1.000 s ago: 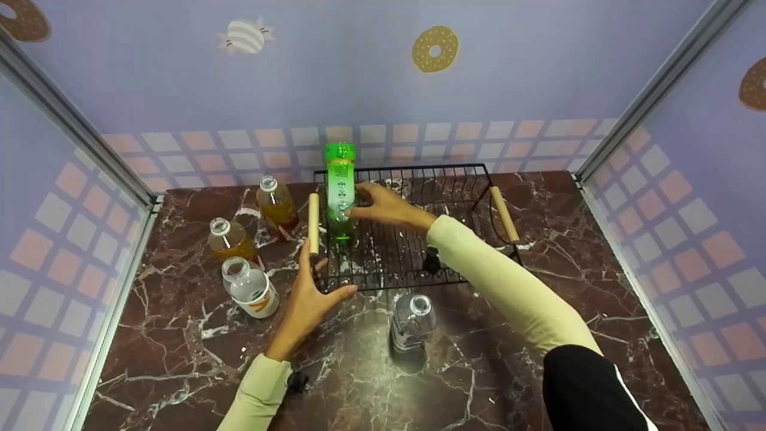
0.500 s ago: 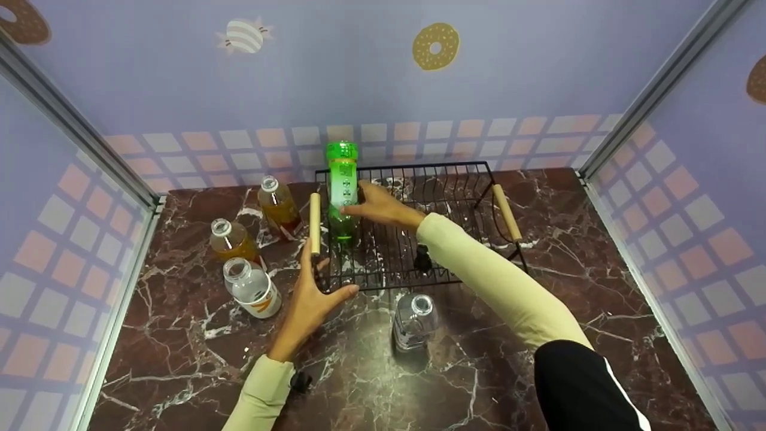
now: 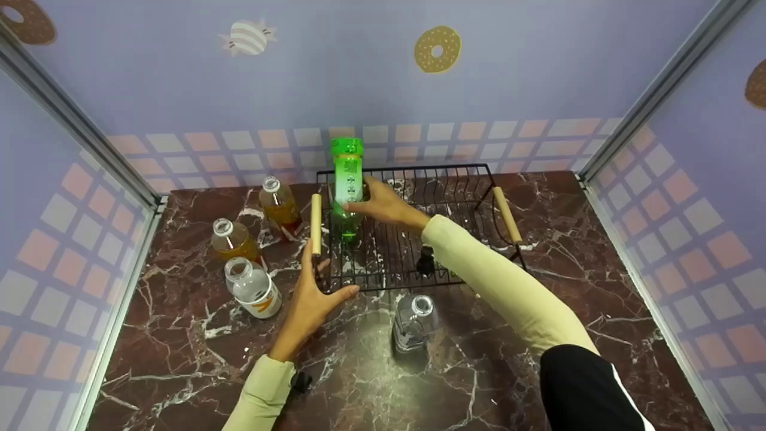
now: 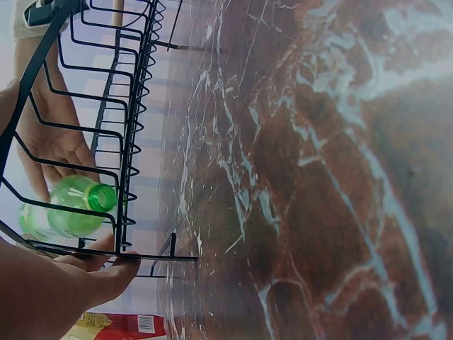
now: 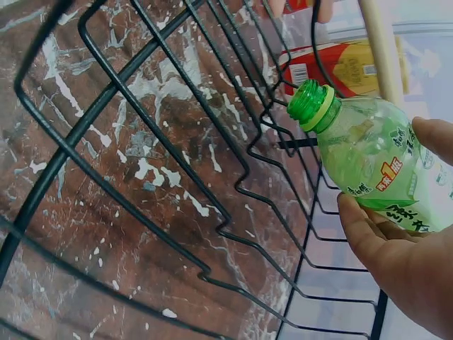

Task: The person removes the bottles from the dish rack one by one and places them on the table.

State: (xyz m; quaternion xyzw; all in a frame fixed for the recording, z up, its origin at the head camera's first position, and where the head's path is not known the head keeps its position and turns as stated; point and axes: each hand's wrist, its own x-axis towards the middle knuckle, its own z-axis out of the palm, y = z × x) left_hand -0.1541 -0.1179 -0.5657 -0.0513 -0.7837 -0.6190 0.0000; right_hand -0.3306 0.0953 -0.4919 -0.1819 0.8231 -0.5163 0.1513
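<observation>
A green plastic bottle (image 3: 349, 188) stands nearly upright and upside down in the left end of a black wire dish rack (image 3: 413, 278). My right hand (image 3: 386, 203) grips it round the labelled body. The right wrist view shows the bottle's uncapped neck (image 5: 308, 103) pointing down toward the rack's wires. Against the rack's near left corner, below the wooden handle (image 3: 316, 224), my left hand (image 3: 311, 302) holds the wire frame. In the left wrist view, the left thumb (image 4: 113, 276) and fingers close about the rack's end wires.
Left of the rack stand two bottles with amber labels (image 3: 280, 209) (image 3: 236, 242) and a clear bottle with a white label (image 3: 254, 290). Another clear bottle (image 3: 414, 323) is in front of the rack. Patterned walls (image 3: 359, 78) enclose the marble-look table (image 3: 479, 383).
My right hand has shifted the green bottle slightly to the right within the rack, away from the left handle. The left hand stays at the rack's corner.
</observation>
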